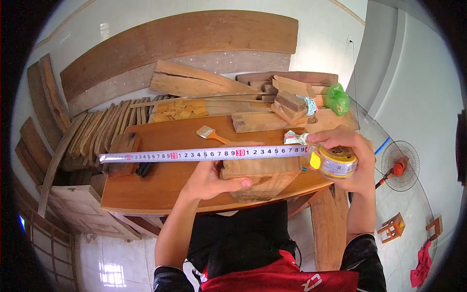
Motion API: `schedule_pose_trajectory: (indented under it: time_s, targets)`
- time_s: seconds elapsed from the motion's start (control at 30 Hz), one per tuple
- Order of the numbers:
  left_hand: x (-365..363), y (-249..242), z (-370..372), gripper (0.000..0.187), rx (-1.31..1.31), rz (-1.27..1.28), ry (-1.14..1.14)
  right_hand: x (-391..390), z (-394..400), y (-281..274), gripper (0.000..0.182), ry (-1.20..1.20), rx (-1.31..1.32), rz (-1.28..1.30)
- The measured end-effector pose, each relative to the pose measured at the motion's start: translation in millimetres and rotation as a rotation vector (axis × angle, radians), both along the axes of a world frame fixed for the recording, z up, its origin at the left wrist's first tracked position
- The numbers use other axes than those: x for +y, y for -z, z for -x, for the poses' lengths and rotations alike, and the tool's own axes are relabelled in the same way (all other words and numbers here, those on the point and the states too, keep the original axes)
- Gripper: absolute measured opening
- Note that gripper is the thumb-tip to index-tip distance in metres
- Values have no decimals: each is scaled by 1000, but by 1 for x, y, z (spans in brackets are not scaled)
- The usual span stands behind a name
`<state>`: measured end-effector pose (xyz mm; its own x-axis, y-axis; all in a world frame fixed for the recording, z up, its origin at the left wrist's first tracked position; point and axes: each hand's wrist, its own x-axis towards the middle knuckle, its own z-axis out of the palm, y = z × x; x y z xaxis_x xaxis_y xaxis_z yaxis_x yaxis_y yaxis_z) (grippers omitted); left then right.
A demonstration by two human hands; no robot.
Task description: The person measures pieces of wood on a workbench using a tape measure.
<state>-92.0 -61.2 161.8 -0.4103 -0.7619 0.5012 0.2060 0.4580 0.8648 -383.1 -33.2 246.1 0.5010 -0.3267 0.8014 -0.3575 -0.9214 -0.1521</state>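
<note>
My right hand [348, 151] is wrapped round a yellow and clear tape measure [335, 159] at the right of the table. From it the white blade [204, 155] stretches left across the view, its free end over the table's left part. My left hand [211, 177] grips the left side of a wooden block [262, 177], thumb on its near face. The blade passes over the block's top; whether it touches is unclear. Behind the blade lies a brush [212, 134] with an orange handle.
On the brown table [146, 194] are a dark wooden block [121, 146] at left and a long block [262, 121] at the back. Beyond stand stacked boards [107, 129] and a green bag [337, 100]. A fan [400, 166] and stool [392, 228] are at right.
</note>
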Motion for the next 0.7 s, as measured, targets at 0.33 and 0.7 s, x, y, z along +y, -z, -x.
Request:
schedule_pose_trajectory:
  time_s: [0.33,0.7]
  targets:
    - [-7,-1,-4,67,-91,257,-4,0,3,-1,37,-77,11,-18]
    - [-5,-2,-3,66,-81,221,42,1,4,-1,38,-79,18,-6]
